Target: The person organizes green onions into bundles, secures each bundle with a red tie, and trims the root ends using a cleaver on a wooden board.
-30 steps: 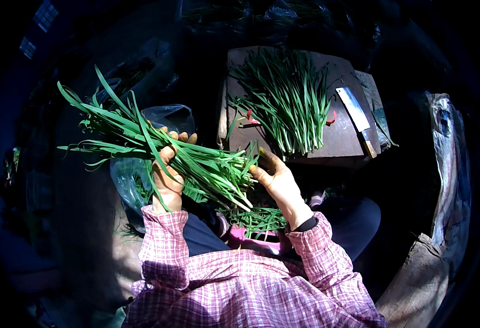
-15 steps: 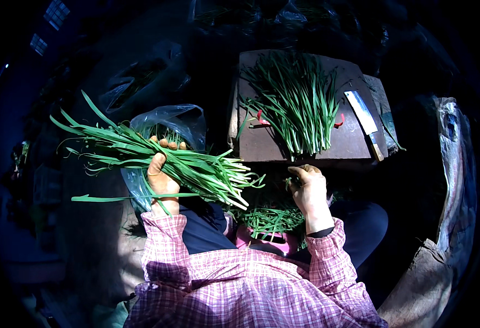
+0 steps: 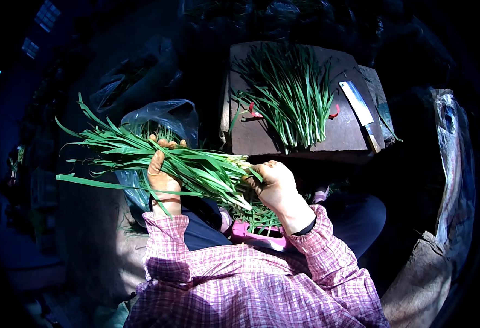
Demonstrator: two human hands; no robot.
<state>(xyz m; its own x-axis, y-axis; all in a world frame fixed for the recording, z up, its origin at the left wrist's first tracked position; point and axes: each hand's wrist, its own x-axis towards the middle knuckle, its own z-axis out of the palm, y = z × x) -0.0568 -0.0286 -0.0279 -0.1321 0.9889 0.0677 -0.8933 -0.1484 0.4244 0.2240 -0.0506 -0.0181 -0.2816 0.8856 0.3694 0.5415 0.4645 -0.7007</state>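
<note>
My left hand is wrapped round a loose bunch of garlic chives, held level above my lap. The leaf tips fan out to the left and the pale stem ends point right. One long leaf hangs apart below the bunch, across my left wrist. At the stem ends, my right hand is closed, pinching a green leaf at the edge of the bunch; its fingertips are partly hidden. Beneath the hands, trimmed green scraps lie in a pink container between my legs.
Ahead, a brown board bears a second pile of garlic chives, lying over a red tie. A cleaver lies on its right side. A clear plastic bag with greens stands behind my left hand. Crumpled sheeting rises at right.
My right hand has moved left and slightly up from above the scraps to the stem ends, and now pinches a leaf there. My left hand keeps its grip on the bunch.
</note>
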